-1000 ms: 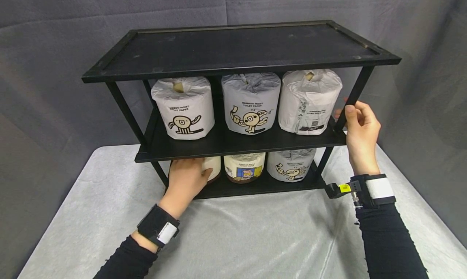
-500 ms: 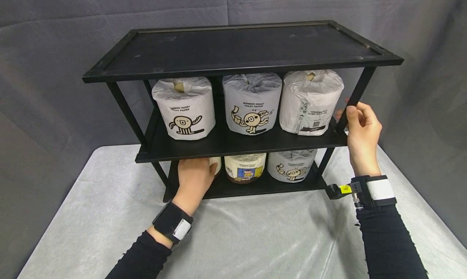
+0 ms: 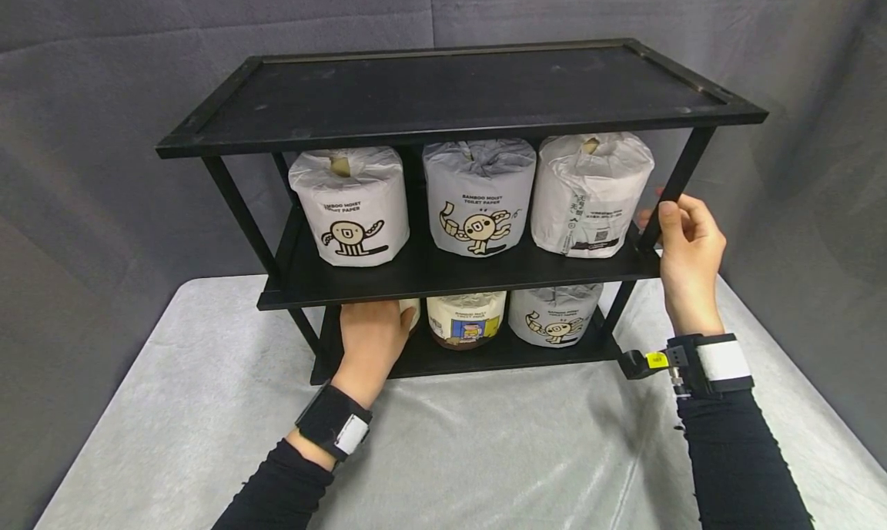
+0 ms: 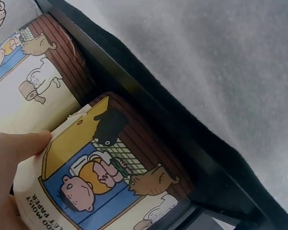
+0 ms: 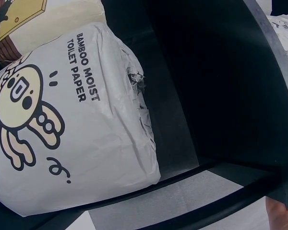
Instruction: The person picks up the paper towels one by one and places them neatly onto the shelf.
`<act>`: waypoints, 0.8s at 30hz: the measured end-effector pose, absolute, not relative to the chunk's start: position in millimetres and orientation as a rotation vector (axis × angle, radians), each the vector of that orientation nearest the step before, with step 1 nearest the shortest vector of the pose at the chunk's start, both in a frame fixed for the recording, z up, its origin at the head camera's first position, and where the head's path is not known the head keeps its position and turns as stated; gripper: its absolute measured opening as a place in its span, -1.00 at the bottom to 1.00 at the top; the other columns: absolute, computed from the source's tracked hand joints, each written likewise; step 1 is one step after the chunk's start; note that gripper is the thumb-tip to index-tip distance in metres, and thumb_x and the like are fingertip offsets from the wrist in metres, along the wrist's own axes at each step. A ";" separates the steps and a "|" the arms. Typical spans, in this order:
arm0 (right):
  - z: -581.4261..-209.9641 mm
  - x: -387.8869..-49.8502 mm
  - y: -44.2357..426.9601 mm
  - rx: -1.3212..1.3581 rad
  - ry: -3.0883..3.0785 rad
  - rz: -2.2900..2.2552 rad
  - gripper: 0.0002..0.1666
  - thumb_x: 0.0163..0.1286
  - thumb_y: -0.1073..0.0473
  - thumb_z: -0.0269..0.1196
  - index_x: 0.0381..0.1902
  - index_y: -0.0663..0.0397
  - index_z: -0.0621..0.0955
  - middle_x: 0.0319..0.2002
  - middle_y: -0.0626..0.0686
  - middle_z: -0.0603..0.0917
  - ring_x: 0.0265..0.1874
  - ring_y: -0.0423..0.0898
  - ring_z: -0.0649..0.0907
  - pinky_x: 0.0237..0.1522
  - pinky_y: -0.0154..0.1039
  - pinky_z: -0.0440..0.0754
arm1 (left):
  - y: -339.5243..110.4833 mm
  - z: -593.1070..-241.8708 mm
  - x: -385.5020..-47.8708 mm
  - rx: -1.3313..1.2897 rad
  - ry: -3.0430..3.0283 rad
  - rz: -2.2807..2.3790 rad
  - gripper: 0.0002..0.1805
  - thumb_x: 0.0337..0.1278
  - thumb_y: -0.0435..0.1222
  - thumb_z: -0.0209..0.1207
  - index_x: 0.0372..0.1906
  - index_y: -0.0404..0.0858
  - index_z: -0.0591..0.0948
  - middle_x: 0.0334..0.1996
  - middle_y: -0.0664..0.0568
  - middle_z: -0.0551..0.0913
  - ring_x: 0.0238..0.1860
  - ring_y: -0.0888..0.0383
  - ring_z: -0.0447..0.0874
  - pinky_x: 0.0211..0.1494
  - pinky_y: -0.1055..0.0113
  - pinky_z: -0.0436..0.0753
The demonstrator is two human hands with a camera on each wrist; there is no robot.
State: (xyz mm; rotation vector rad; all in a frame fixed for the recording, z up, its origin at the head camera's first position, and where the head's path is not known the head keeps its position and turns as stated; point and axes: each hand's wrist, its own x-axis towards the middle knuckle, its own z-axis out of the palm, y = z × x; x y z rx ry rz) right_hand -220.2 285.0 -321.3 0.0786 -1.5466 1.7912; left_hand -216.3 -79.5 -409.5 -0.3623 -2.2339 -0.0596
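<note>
A black shelf rack [image 3: 457,87] holds wrapped toilet paper rolls on two levels. My left hand [image 3: 374,333] reaches under the middle board and grips the leftmost lower toilet paper roll [image 4: 101,177]. In the left wrist view the thumb [image 4: 33,143] lies on its wrapper, which has a cartoon print; most fingers are hidden. My right hand [image 3: 691,256] holds the rack's right front post [image 3: 671,191], thumb in front and fingers behind. Beside the held roll stand a cream roll [image 3: 466,320] and a white roll [image 3: 557,316].
Three white rolls, the left [image 3: 349,206], the middle [image 3: 480,199] and the right [image 3: 591,195], stand upright on the middle board. The rack stands on a pale cloth [image 3: 485,445]. Grey curtains [image 3: 104,129] hang behind and at the sides.
My left hand has moved a little to the right on the lower level, covering more of the left roll. My right hand stays on the post.
</note>
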 end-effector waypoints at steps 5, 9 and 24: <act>-321.1 -220.4 284.1 0.057 -1.559 1.772 -0.70 0.35 0.13 0.33 -0.04 0.19 0.69 -0.44 -0.02 0.71 -0.38 -0.16 0.66 -0.16 -0.31 0.50 | -81.5 -409.3 -213.8 -0.355 -2.263 -0.076 -0.58 -0.22 -0.08 0.57 -0.51 -0.31 0.64 -0.58 -0.16 0.57 -0.51 -0.15 0.58 -0.48 0.04 0.51; -320.9 -220.0 283.5 0.030 -1.583 1.743 -0.75 0.36 0.12 0.32 -0.07 0.10 0.71 -0.44 -0.03 0.71 -0.37 -0.16 0.66 -0.17 -0.31 0.49 | -83.6 -410.0 -210.5 -0.343 -2.293 -0.095 -0.53 -0.20 -0.04 0.55 -0.38 -0.35 0.67 -0.46 -0.20 0.61 -0.36 -0.20 0.61 -0.34 -0.01 0.55; -318.7 -215.3 283.1 -0.027 -1.692 1.615 -0.74 0.37 0.08 0.31 -0.06 0.06 0.70 -0.43 -0.09 0.70 -0.37 -0.19 0.66 -0.19 -0.33 0.47 | -98.0 -396.3 -176.5 -0.347 -2.517 -0.283 -0.45 0.00 -0.19 0.42 0.08 -0.40 0.58 -0.01 -0.27 0.62 0.14 -0.22 0.49 0.28 -0.09 0.36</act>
